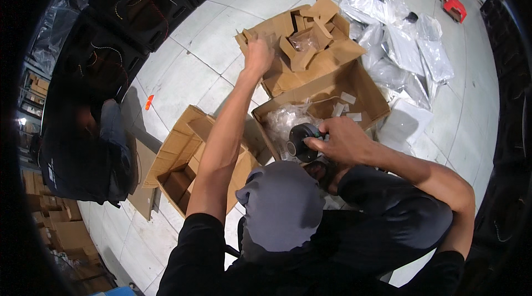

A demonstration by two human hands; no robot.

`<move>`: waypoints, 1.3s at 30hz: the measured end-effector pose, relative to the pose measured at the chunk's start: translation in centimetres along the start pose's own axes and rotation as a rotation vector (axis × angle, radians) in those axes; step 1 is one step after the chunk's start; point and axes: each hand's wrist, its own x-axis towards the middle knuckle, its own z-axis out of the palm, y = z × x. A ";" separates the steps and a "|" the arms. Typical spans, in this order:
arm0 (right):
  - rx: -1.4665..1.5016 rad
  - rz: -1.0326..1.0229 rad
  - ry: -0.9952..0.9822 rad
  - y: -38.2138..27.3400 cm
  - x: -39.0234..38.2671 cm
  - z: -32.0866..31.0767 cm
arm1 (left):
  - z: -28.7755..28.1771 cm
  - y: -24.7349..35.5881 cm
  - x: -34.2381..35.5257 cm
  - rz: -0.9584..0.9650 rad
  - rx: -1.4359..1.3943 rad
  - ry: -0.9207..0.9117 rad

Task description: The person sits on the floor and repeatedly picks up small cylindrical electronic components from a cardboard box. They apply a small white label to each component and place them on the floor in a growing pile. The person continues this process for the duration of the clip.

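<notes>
My left hand [259, 57] reaches to the flap of an open cardboard box [267, 84] at the far side. Its fingers are smeared by motion, so whether they grip the flap cannot be told. That box holds folded cardboard pieces [327, 16] and some clear plastic. My right hand [348, 140] is closed on a black, round-ended object [299, 143] in front of my knees; its exact kind is unclear. Just beyond it stands a larger open carton [363, 88], with crumpled clear plastic bags [285, 116] and several small white cards [348, 98] inside.
Another open carton [191, 171] stands left of my knees. Plastic-wrapped items [402, 47] are heaped at the right, with a red object [454, 8] farther off. Black cabinets with loose wires [124, 19] line the left. Another person [83, 146] sits there.
</notes>
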 end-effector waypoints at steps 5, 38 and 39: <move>-0.004 0.004 -0.007 -0.3 0.4 0.2 | 2.1 -1.3 1.2 -0.242 0.163 -0.383; 0.130 0.166 0.088 1.9 0.2 -1.4 | -4.4 -0.8 -6.7 -0.321 -0.211 -0.279; 0.153 0.178 0.115 1.3 0.1 -2.0 | -6.2 1.6 -8.5 -0.285 -0.370 -0.242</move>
